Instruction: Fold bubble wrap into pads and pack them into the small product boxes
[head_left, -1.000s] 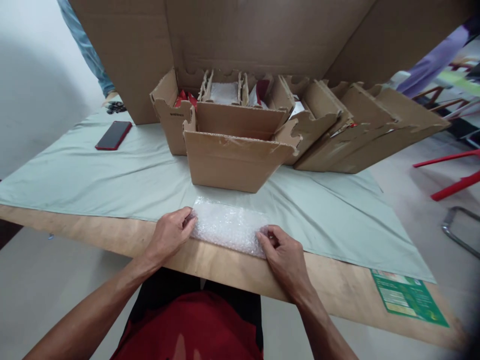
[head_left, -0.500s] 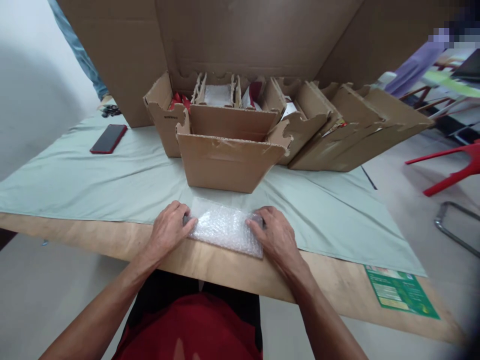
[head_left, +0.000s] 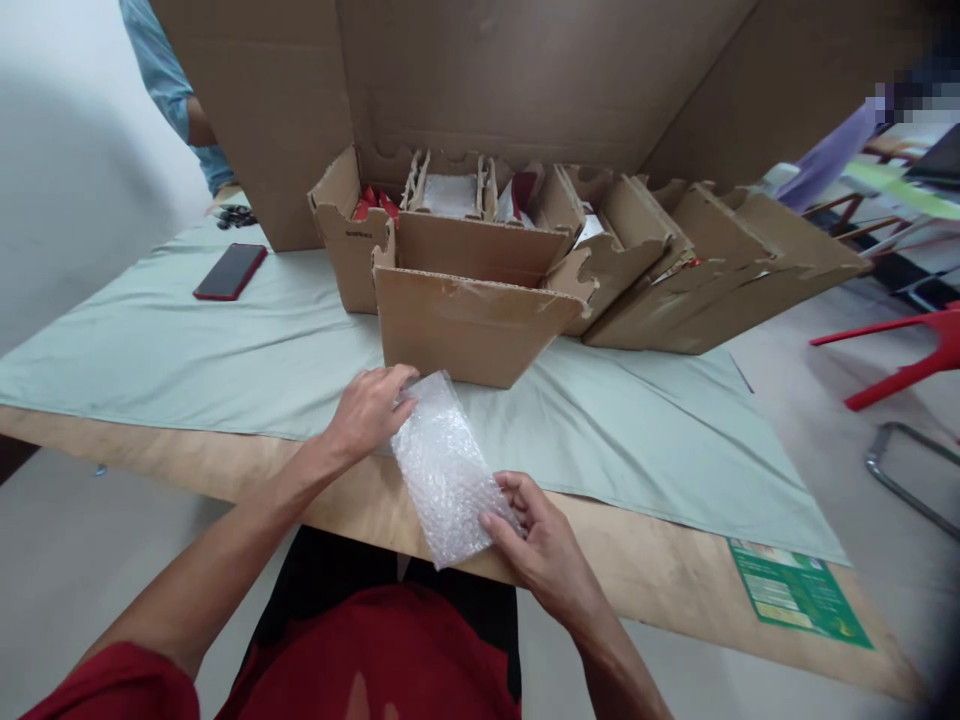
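The right hand (head_left: 541,545) is clamped on the near right side of a bubble-wrap piece (head_left: 446,470), its thumb on top and its fingers curled at the edge. The left hand (head_left: 371,410) touches the far left corner of the piece with thumb and fingers a little apart; I cannot tell whether it grips. The bubble wrap slants between the hands, above the border of a pale green cloth (head_left: 150,330) and the bare wood of the worktop (head_left: 637,545). Its near corner reaches the front edge; whether it rests or is slightly raised is unclear.

Just beyond its far end stands a cardboard bin (head_left: 450,325). Behind that, a row of bins (head_left: 622,235) holds red packets (head_left: 370,203) and a whitish packet (head_left: 450,192), among other items, before a tall cardboard panel (head_left: 495,70). A phone (head_left: 230,272) lies on the cloth to the left, near dark, bundled items (head_left: 235,216). A green leaflet (head_left: 799,592) lies at the right. Past the panel, a blue sleeve (head_left: 154,75) shows.
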